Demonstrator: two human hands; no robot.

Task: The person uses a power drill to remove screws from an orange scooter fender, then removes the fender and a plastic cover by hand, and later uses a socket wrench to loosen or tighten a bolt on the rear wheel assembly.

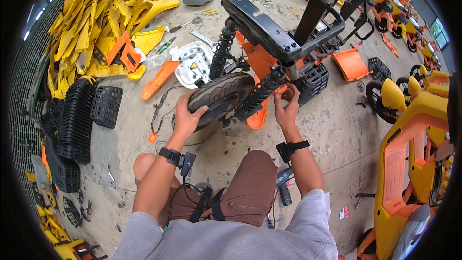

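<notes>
In front of me stands a partly stripped scooter with a black rear wheel tilted to the left. My left hand grips the tyre's near left side, fingers over the tread and thumb on the sidewall. Two black coil shock absorbers stand by the wheel, a left one and a right one. My right hand is just right of the right shock, with its fingers curled in at the frame; what they hold is hidden. An orange body panel shows between the shocks, under the black rear rack.
A white tray of small parts lies behind the wheel, with an adjustable wrench across its edge. Yellow panels are heaped far left, beside stacked black baskets. A power tool lies by my knee. Yellow scooter bodies stand at right.
</notes>
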